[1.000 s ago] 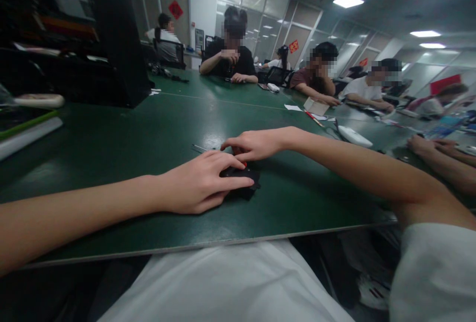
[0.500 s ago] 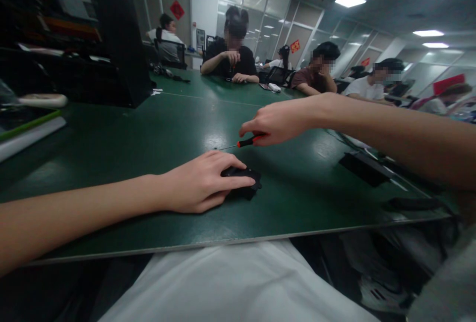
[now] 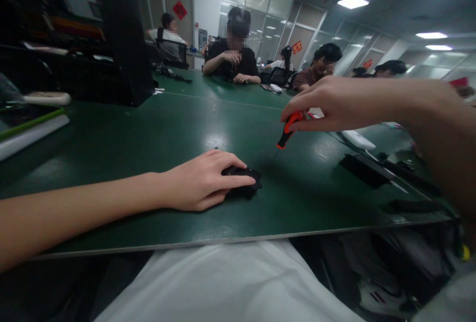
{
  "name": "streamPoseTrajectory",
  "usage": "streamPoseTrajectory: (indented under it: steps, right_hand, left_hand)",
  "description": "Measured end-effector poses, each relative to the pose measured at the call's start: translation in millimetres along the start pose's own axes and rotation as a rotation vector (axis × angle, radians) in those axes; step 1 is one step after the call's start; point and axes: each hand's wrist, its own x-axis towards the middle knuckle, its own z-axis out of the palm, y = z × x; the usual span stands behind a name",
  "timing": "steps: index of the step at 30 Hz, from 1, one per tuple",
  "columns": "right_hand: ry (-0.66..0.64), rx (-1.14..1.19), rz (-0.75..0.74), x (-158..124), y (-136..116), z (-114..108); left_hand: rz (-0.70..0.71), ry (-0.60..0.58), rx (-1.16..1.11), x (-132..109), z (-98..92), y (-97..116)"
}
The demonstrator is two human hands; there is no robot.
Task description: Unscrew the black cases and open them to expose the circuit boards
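Note:
My left hand (image 3: 204, 181) lies on the green table, its fingers over and around a small black plastic part (image 3: 248, 190). The fingers hold the part against the tabletop and cover much of it, so its kind cannot be made out. My right hand (image 3: 322, 106) grips a red and black screwdriver (image 3: 287, 131) by its handle, above the table and to the right of the part. The screwdriver is tilted, with its thin shaft pointing down and to the left. Its tip is apart from the black part.
The green table (image 3: 148, 134) ends at a pale front edge close to my lap. A black rack (image 3: 122, 39) and a green-edged tray (image 3: 33, 126) stand left. Right lie a black box-like piece (image 3: 362, 171) and a white device (image 3: 357, 139). A person (image 3: 232, 62) sits across the table.
My right hand has moved right and toward me with the screwdriver, which has swung from nearly level to pointing steeply down. My left hand and the black part have stayed put.

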Motion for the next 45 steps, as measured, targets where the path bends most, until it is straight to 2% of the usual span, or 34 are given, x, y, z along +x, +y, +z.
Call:
streamPoseTrajectory:
  steps: [3,12,16,22,25,32,40,45]
  right_hand:
    - [-0.064,0.038,-0.038,-1.3,-2.6,11.2]
    - [-0.040,0.069,-0.027,-6.5,-13.4,27.3]
    - [-0.008,0.071,-0.057,-6.9,-15.1,19.6]
    - [0.107,0.095,-0.114,-2.2,-18.2,-13.9]
    - [0.135,0.109,-0.136,0.1,-20.7,-22.0]
    - [0.227,0.083,-0.168,4.5,-25.0,-19.5]
    - [0.162,0.117,-0.222,11.5,-34.1,-13.7]
    - [0.130,0.114,-0.202,16.4,-35.9,-13.6]
  left_hand:
    - [-0.004,-0.003,0.003,0.0,0.3,-0.2]
    - [0.002,0.005,-0.003,0.2,-0.6,0.5]
    - [0.005,0.011,0.000,0.4,-0.4,0.3]
    - [0.001,0.019,0.012,-0.7,-0.3,0.0]
    - [-0.004,0.007,0.013,-0.8,-0.4,0.0]
    - [-0.005,0.003,0.011,-0.5,0.4,-1.0]
    - [-0.003,0.008,0.008,-0.8,2.1,-1.6]
    - [0.009,0.021,0.039,-1.0,2.0,0.2]
